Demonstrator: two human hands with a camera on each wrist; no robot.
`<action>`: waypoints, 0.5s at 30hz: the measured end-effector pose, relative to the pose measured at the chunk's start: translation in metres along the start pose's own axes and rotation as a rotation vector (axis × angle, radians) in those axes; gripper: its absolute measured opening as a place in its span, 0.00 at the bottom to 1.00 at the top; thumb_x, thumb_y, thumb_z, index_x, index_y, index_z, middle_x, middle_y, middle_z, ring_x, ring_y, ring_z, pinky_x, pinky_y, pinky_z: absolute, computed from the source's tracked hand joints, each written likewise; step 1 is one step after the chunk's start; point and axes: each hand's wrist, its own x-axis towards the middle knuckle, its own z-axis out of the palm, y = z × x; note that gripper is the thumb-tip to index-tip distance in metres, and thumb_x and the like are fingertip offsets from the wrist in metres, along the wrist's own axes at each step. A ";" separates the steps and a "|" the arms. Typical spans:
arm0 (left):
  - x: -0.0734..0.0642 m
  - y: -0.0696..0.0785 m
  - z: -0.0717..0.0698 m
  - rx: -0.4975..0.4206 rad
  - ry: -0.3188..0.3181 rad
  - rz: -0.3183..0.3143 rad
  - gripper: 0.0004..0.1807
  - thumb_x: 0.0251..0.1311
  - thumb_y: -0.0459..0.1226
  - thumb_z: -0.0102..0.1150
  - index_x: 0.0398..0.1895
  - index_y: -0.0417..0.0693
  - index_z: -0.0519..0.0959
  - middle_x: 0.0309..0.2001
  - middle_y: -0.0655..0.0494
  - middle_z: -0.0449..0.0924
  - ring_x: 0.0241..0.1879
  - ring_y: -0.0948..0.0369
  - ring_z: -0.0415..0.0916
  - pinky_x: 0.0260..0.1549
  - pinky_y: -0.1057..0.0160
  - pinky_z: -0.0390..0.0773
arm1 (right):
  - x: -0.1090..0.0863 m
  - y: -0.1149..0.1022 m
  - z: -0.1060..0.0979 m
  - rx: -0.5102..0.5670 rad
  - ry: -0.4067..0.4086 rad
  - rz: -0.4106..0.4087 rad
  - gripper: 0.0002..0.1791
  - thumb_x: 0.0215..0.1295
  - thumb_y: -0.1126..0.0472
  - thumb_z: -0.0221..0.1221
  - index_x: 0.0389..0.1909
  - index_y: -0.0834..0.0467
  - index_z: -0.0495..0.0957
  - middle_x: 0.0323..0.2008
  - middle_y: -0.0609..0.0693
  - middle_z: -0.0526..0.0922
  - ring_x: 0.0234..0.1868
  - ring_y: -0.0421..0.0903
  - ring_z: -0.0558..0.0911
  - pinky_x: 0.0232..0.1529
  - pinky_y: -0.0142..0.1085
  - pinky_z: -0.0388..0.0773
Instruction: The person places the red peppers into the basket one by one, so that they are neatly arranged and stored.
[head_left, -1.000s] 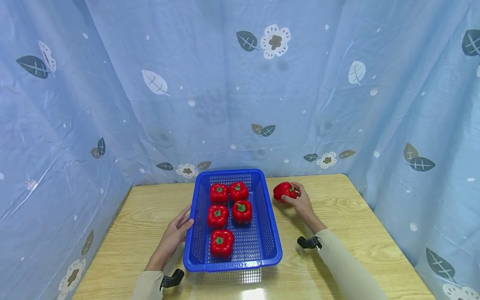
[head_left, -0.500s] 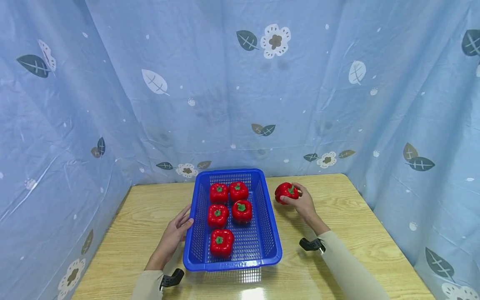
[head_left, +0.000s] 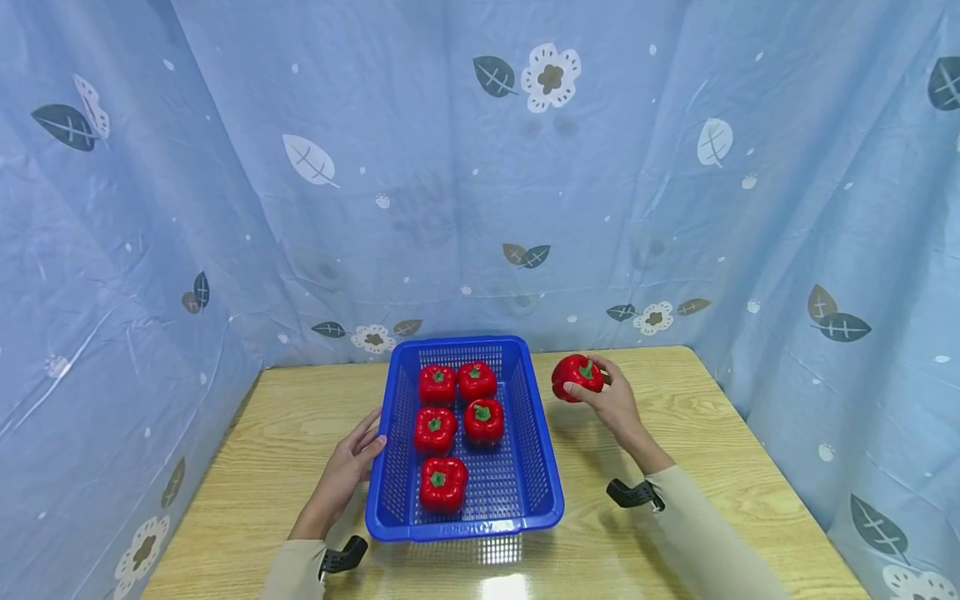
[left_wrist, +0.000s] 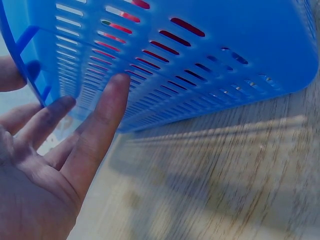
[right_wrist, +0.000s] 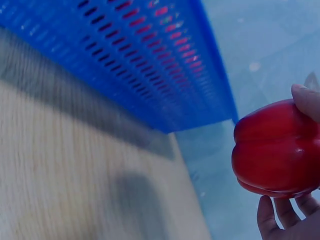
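My right hand (head_left: 621,410) grips a red bell pepper (head_left: 576,378) with a green stem, raised a little over the table to the right of the blue basket (head_left: 551,492). In the right wrist view, the thumb lies on one side of the pepper (right_wrist: 275,150) and the fingers on the other. My left hand (head_left: 348,471) is at the basket's left side, fingers extended. In the left wrist view its fingertips touch the slotted outer wall (left_wrist: 165,75), while the thumb is by the rim. Several red bell peppers stand stem-up inside, among them a front one (head_left: 443,486).
The wooden table (head_left: 675,417) carries the basket near its middle. Blue patterned cloth (head_left: 450,183) hangs behind the table and along both sides. Inside the basket, bare floor (head_left: 495,492) shows at the front right.
My right hand has lifted the bell pepper off the table and moved slightly right, tipping its stem more upward. My left hand and the basket have stayed in place.
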 end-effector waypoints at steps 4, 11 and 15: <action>0.000 0.000 0.000 0.004 -0.002 -0.001 0.35 0.69 0.48 0.56 0.76 0.66 0.56 0.73 0.48 0.64 0.59 0.48 0.78 0.46 0.54 0.85 | -0.006 -0.012 -0.003 0.004 -0.001 -0.029 0.43 0.56 0.49 0.70 0.70 0.53 0.63 0.69 0.57 0.65 0.67 0.59 0.67 0.56 0.51 0.79; 0.000 -0.001 -0.001 -0.011 -0.005 -0.002 0.35 0.69 0.47 0.56 0.76 0.65 0.55 0.73 0.48 0.64 0.58 0.49 0.79 0.44 0.55 0.85 | -0.021 -0.032 -0.007 -0.003 -0.023 -0.098 0.44 0.56 0.51 0.70 0.71 0.54 0.61 0.69 0.58 0.65 0.66 0.58 0.67 0.58 0.53 0.78; 0.001 -0.002 -0.001 -0.019 -0.001 -0.002 0.35 0.69 0.48 0.56 0.76 0.66 0.56 0.73 0.48 0.64 0.57 0.50 0.79 0.44 0.55 0.85 | -0.028 -0.040 -0.008 -0.009 -0.032 -0.142 0.43 0.56 0.52 0.71 0.71 0.54 0.62 0.67 0.58 0.66 0.65 0.57 0.68 0.60 0.53 0.76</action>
